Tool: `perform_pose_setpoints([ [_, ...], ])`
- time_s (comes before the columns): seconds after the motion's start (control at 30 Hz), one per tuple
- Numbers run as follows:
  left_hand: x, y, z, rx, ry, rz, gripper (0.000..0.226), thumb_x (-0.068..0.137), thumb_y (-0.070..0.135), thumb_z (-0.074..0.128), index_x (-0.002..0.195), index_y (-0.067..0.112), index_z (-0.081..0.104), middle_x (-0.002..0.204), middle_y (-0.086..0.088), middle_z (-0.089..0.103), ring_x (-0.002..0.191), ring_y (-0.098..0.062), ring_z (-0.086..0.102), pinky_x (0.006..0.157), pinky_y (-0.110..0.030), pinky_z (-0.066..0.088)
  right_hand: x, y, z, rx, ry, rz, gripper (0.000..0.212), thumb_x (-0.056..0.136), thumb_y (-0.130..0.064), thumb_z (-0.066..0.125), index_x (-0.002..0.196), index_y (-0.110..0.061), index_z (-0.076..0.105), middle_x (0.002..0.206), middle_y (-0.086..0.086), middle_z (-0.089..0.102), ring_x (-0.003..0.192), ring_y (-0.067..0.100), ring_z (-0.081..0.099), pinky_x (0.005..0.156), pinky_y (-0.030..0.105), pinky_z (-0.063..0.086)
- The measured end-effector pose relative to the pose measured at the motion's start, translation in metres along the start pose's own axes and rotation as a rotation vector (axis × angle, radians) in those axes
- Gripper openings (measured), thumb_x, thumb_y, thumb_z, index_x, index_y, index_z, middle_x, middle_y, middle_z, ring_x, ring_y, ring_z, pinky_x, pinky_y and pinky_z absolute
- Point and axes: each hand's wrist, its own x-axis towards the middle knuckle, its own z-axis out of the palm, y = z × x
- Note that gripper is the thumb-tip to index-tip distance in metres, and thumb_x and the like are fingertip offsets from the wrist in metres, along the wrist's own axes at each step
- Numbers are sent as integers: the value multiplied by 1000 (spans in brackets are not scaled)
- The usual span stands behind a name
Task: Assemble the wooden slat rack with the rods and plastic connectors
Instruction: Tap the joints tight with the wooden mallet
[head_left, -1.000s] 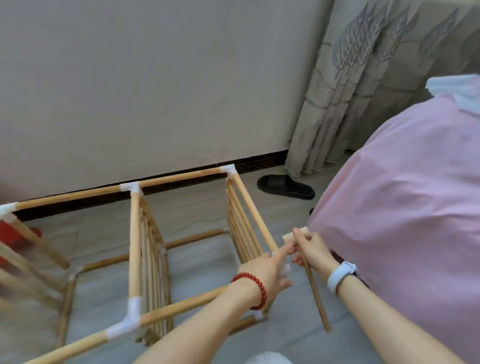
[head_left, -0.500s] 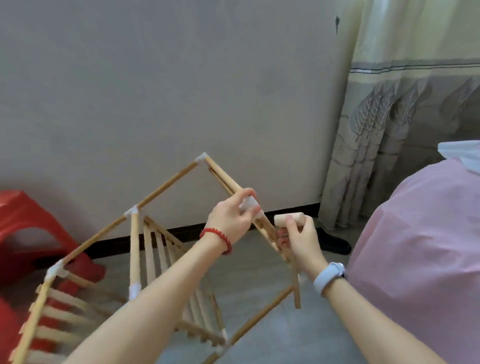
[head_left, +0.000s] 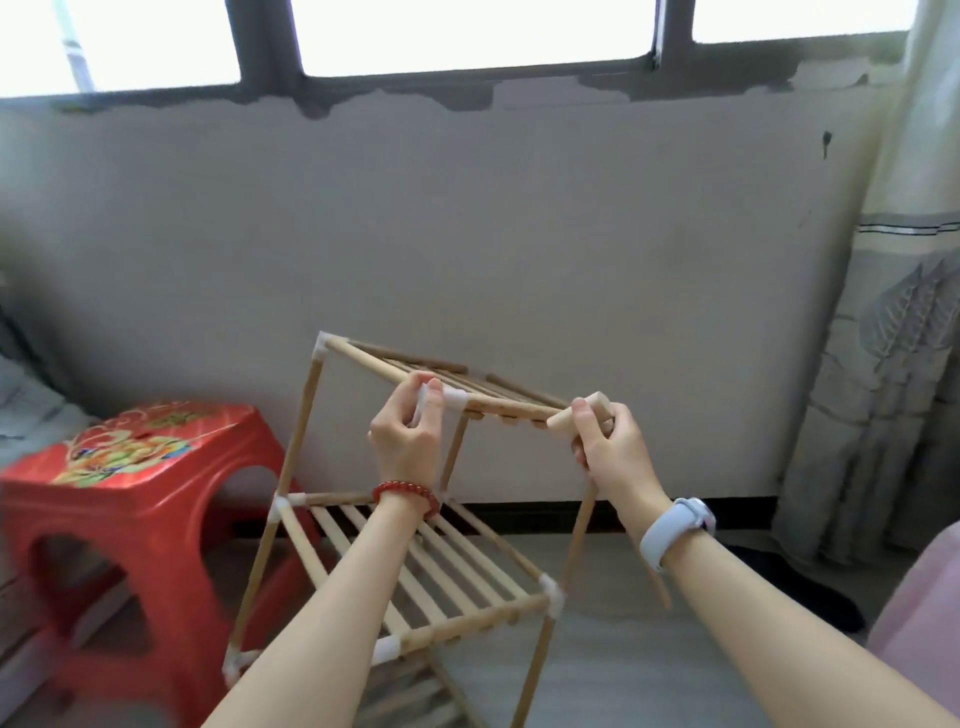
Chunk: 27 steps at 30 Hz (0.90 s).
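Two hands hold the wooden rack upright on the floor. The left hand pinches a white plastic connector at the top shelf's near corner; the right hand grips a small wooden mallet. One red stool stands beyond, left.

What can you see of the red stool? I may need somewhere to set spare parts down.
The red stool stands upright on the floor at the left, near the wall, beside and partly behind the rack. It looks like moulded glossy plastic, with a flat square top bearing a colourful printed pattern, and splayed legs joined by arched cut-outs. Nothing lies on its top. The rack's left rods cross in front of its right legs; whether they touch cannot be told. Neither hand reaches it.
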Motion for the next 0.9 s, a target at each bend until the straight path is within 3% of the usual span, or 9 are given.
perform_pose_setpoints([
  [0.13, -17, -7, -27, 143, -8, 114, 14, 96, 23, 49, 106, 21, 58, 63, 4, 51, 53, -5, 44, 53, -19, 41, -12, -7, 31, -44, -71, 2, 19, 97, -32, 48, 82, -21, 53, 63, -5, 52, 53, 7, 45, 47, 11, 37],
  [0.2, -23, -5, -43, 276, -113, 172, 23, 96, 27, 48, 117, 22, 56, 65, 6, 54, 50, -4, 46, 52, -17, 44, -22, -7, 45, -67, -103, 0, 22, 97, -32, 48, 79, -19, 53, 61, -6, 53, 53, 7, 46, 50, 14, 38],
  [0.3, -35, 6, -71, 545, -333, 262, 35, 92, 38, 53, 124, 25, 55, 75, 8, 63, 62, -6, 58, 63, -23, 51, -34, -5, 57, -101, -141, 12, 23, 95, -38, 49, 90, -15, 53, 67, -2, 55, 58, 9, 49, 57, 21, 38],
  [0.43, -61, 27, -95, 773, -489, 304, 45, 84, 52, 58, 124, 32, 57, 87, 8, 70, 79, -10, 65, 69, -17, 43, -55, -9, 51, -103, -147, 32, 21, 94, -39, 49, 86, -20, 53, 74, -3, 55, 63, 6, 51, 56, 16, 41],
  [0.5, -74, 31, -92, 852, -481, 286, 47, 84, 57, 54, 124, 33, 56, 88, 5, 71, 81, -15, 66, 71, -21, 45, -65, -10, 43, -116, -153, 49, 22, 95, -37, 48, 85, -18, 53, 69, -3, 53, 55, 2, 47, 45, 9, 37],
  [0.6, -89, 27, -75, 993, -513, 279, 42, 90, 57, 44, 124, 34, 55, 92, 3, 70, 85, -18, 65, 72, -27, 49, -76, -16, 33, -146, -155, 68, 24, 95, -37, 50, 95, -13, 52, 74, -3, 51, 59, 4, 46, 44, 8, 37],
  [0.7, -87, 22, -63, 1109, -522, 285, 36, 97, 49, 36, 121, 32, 57, 99, 4, 67, 91, -18, 62, 74, -28, 49, -83, -22, 21, -227, -151, 36, 23, 93, -39, 52, 94, -17, 48, 74, -6, 55, 63, 4, 50, 52, 14, 39],
  [0.8, -86, 14, -65, 1190, -530, 385, 34, 98, 37, 41, 129, 31, 52, 107, 0, 59, 98, -20, 54, 81, -31, 42, -85, -28, 9, -393, -163, 6, 33, 91, -47, 52, 94, -14, 48, 86, -1, 64, 78, 11, 59, 70, 29, 51],
  [0.9, -82, 3, -70, 1119, -399, 497, 21, 88, 32, 60, 104, 23, 71, 100, -6, 57, 96, -26, 52, 81, -39, 40, -86, -35, 1, -540, -221, -5, 23, 93, -29, 52, 92, -7, 57, 90, 8, 61, 83, 22, 58, 77, 36, 49],
])
